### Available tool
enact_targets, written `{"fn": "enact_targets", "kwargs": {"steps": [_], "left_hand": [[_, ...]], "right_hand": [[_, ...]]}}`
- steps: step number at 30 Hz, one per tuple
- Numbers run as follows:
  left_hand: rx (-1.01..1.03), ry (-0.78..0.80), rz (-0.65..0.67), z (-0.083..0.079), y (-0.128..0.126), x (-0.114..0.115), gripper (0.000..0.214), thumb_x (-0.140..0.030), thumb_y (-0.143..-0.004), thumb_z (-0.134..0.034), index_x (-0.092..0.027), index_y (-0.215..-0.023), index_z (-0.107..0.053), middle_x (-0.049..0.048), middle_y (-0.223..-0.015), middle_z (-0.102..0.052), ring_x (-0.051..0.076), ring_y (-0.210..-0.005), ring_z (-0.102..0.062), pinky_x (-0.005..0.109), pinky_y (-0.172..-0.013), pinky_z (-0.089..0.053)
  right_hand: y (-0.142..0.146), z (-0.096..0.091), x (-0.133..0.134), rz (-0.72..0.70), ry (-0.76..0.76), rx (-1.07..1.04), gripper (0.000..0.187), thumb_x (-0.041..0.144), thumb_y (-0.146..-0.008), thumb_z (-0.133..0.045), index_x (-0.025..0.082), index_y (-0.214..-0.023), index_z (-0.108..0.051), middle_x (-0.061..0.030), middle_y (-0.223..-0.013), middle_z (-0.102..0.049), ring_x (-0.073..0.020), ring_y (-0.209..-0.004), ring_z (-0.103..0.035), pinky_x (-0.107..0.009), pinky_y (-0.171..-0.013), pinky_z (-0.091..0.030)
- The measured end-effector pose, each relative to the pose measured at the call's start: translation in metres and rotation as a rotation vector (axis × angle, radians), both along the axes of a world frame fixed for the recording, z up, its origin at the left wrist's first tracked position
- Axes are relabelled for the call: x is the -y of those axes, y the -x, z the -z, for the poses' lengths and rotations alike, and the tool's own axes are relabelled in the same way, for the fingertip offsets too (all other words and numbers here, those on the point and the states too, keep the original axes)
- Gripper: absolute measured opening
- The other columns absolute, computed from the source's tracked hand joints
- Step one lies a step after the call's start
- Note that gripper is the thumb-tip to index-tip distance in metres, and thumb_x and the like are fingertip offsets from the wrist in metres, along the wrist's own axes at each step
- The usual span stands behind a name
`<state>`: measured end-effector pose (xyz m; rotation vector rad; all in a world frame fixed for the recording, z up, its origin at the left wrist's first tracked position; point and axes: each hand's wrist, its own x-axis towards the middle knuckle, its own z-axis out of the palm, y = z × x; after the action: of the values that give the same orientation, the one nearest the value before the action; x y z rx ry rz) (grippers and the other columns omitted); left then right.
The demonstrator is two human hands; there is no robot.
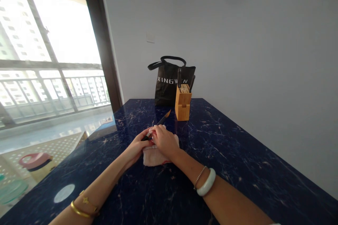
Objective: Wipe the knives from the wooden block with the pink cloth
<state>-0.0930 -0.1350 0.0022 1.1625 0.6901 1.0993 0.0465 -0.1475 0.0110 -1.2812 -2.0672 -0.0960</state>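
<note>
My left hand (141,144) is closed around the black handle of a knife. The knife (163,119) points away from me and to the right; its dark blade has an orange-brown sheen at the tip, near the wooden knife block (182,103). A pale pink cloth (153,157) lies under and around my hands. My right hand (165,140) is closed with cloth at its fingers, pressed against the knife just ahead of my left hand. Its fingertips and part of the blade are hidden.
The knife block holds black-handled knives on the dark blue marbled table (224,168). Behind it stands a black tote bag (166,89) against the grey wall. A white round spot (64,193) is at left. Beyond the left edge is a pink-lidded container (38,165).
</note>
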Motion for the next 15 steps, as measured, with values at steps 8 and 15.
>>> {"fn": "enact_targets", "kwargs": {"steps": [8,15], "left_hand": [[0.274,0.290,0.103,-0.019,0.005,0.008,0.029,-0.033,-0.078,-0.050,-0.011,-0.093,-0.061,0.0090,-0.084,-0.064,0.020,-0.076,-0.060,0.029,-0.067,-0.048],[0.318,0.340,-0.002,-0.009,0.003,-0.001,0.018,-0.030,-0.080,-0.053,-0.013,-0.082,-0.060,0.0023,-0.067,-0.061,0.011,-0.057,-0.057,0.022,-0.056,-0.047]], "right_hand": [[0.004,0.000,0.002,-0.117,-0.023,0.057,0.018,0.019,-0.089,-0.035,0.019,-0.102,-0.046,-0.0033,-0.098,-0.052,-0.0133,-0.092,-0.049,-0.025,-0.075,-0.041],[0.009,0.000,0.004,-0.169,-0.069,0.170,0.016,0.020,-0.089,-0.036,0.018,-0.099,-0.048,-0.0038,-0.100,-0.054,-0.0146,-0.091,-0.049,-0.027,-0.074,-0.042]]}}
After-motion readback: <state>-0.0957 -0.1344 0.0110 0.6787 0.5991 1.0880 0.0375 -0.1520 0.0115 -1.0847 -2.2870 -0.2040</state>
